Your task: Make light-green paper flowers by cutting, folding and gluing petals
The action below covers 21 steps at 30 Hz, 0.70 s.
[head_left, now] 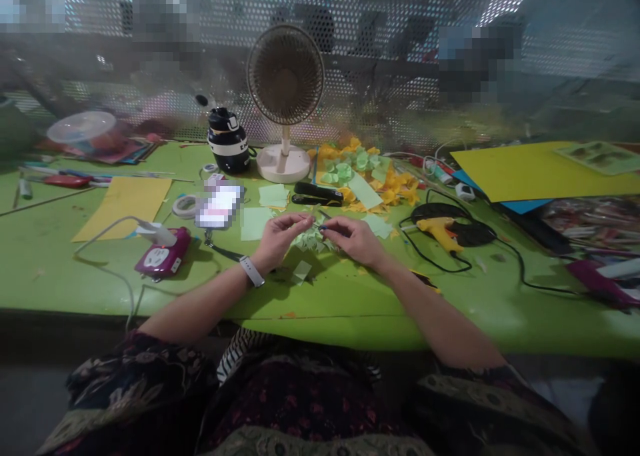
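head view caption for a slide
Left hand and right hand over pale green paper scraps on a glossy green table.

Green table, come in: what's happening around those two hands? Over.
Left hand and right hand close together at small, pale-green paper scraps. Exact grip too blurred to tell. Black, elongated stapler lies just beyond the hands.
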### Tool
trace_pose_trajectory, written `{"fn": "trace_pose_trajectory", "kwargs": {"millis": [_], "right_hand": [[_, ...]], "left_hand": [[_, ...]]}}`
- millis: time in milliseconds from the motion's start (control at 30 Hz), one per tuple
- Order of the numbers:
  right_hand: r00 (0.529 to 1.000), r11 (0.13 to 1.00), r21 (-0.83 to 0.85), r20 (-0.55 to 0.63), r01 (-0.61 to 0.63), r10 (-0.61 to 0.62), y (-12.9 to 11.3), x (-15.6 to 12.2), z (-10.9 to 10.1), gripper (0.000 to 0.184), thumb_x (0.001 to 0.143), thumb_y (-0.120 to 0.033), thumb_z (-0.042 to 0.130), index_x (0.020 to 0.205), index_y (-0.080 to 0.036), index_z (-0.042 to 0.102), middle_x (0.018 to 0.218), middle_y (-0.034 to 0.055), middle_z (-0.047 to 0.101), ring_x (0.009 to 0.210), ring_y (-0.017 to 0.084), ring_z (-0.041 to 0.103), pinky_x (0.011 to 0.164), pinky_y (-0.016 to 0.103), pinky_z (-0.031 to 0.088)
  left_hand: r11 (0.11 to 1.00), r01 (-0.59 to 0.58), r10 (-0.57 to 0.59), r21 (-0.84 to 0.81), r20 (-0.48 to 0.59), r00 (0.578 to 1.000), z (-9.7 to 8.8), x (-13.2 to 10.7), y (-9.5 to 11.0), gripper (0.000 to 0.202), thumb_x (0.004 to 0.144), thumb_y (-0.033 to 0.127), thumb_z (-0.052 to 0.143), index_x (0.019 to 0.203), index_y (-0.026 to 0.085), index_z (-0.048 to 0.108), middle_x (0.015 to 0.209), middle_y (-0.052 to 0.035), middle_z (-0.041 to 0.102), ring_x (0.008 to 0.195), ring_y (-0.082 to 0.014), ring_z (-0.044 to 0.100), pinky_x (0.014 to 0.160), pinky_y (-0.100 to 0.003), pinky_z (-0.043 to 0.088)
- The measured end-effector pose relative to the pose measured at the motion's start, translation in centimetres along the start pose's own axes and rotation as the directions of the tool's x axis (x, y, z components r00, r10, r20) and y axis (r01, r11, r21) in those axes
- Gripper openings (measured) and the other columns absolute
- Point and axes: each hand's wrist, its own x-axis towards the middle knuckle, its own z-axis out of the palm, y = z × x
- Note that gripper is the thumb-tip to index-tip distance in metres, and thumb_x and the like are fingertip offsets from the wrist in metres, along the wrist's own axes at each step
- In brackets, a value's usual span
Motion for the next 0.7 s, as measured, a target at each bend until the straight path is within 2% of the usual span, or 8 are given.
{"fn": "trace_pose_trajectory", "kwargs": {"millis": [167,300,400,500,567,633,700], "right_hand": [[0.991,0.986,0.137,0.106,-0.095,0.080,0.3,0.2,-0.2,0.033,0.083,-0.047,0.069,0.094,-0.016,0.066,0.077,0.0023,0.068,0.052,0.009,0.050,0.050,0.025,0.043],[0.980,0.973,0.185,0.165,-0.140,0.110,0.7,0.3,-0.1,0.032,0.085,-0.045,0.068,0.096,-0.015,0.065,0.080,0.0034,0.070,0.052,0.009,0.054,0.054,0.026,0.050],[0.993,0.986,0.143,0.092,-0.081,0.069,0.8,0.1,0.4,0.035,0.082,-0.042,0.072,0.106,-0.017,0.065,0.093,0.0069,0.073,0.069,0.014,0.065,0.067,0.031,0.056],[0.997,0.999,-0.016,-0.053,0.052,-0.052,0.8,-0.1,1.2,0.033,0.083,-0.039,0.072,0.108,-0.019,0.065,0.099,0.0079,0.072,0.082,0.019,0.069,0.077,0.035,0.057],[0.994,0.995,-0.078,-0.078,0.065,-0.071,0.8,-0.2,1.5,0.027,0.087,-0.042,0.067,0.102,-0.019,0.065,0.091,0.0064,0.072,0.071,0.017,0.067,0.071,0.034,0.056],[0.998,0.999,-0.028,-0.055,0.028,-0.029,0.9,-0.2,1.6,0.028,0.089,-0.045,0.064,0.099,-0.019,0.065,0.084,0.0039,0.069,0.059,0.014,0.063,0.061,0.032,0.055],[1.000,0.998,0.055,-0.019,-0.017,0.018,0.9,-0.1,1.4,0.030,0.089,-0.047,0.064,0.099,-0.019,0.064,0.083,0.0028,0.067,0.056,0.013,0.062,0.056,0.030,0.054]], "left_hand": [[0.987,0.116,-0.116,-0.109,0.000,0.993,0.2,-0.1,0.2,0.025,0.066,0.036,0.089,0.081,0.019,0.077,0.092,-0.0042,0.078,0.088,-0.0156,0.072,0.098,-0.038,0.054],[0.970,0.185,-0.185,-0.160,0.012,0.983,0.4,-0.2,0.6,0.028,0.063,0.034,0.090,0.079,0.017,0.076,0.090,-0.0048,0.078,0.089,-0.0158,0.073,0.101,-0.040,0.053],[0.964,0.182,-0.190,-0.194,-0.025,0.981,0.4,-0.1,0.7,0.027,0.061,0.033,0.091,0.072,0.016,0.074,0.086,-0.0031,0.077,0.084,-0.0134,0.072,0.099,-0.036,0.053],[0.967,0.146,-0.166,-0.210,-0.081,0.983,0.4,-0.1,0.6,0.029,0.059,0.033,0.092,0.063,0.016,0.069,0.078,-0.0006,0.075,0.080,-0.0115,0.070,0.095,-0.033,0.053],[0.977,0.114,-0.134,-0.181,-0.101,0.986,0.4,-0.1,0.4,0.028,0.060,0.033,0.092,0.064,0.017,0.070,0.075,0.0001,0.075,0.077,-0.0111,0.069,0.092,-0.032,0.054],[0.983,0.096,-0.111,-0.156,-0.095,0.989,0.4,-0.1,0.3,0.025,0.062,0.032,0.091,0.071,0.018,0.074,0.079,-0.0008,0.076,0.079,-0.0120,0.070,0.091,-0.032,0.054],[0.984,0.088,-0.101,-0.155,-0.074,0.992,0.4,-0.1,0.2,0.025,0.063,0.032,0.091,0.077,0.019,0.076,0.086,-0.0022,0.078,0.084,-0.0135,0.071,0.093,-0.033,0.054]]}}
